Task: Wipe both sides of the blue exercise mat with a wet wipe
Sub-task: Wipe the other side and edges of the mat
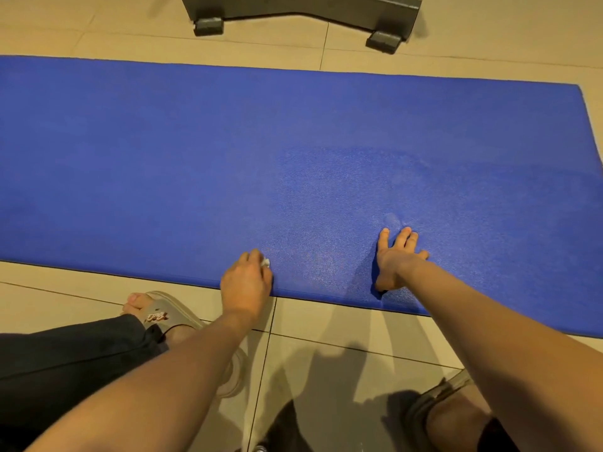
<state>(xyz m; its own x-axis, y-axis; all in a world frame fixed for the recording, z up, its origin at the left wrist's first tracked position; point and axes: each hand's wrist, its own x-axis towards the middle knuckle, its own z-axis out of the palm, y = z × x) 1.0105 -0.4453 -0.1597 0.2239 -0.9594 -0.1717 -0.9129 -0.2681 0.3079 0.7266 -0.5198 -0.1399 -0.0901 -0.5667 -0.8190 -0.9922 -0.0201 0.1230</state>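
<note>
One white corner of wet wipe (pixel 266 262) outside left hand (pixel 245 283) grip

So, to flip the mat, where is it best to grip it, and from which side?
Grip the mat by its near long edge, from the person's side. It lies flat on the floor, and that edge runs right by both hands. The right hand, flat on it, is free to pinch; the left hand holds the wipe.
</note>
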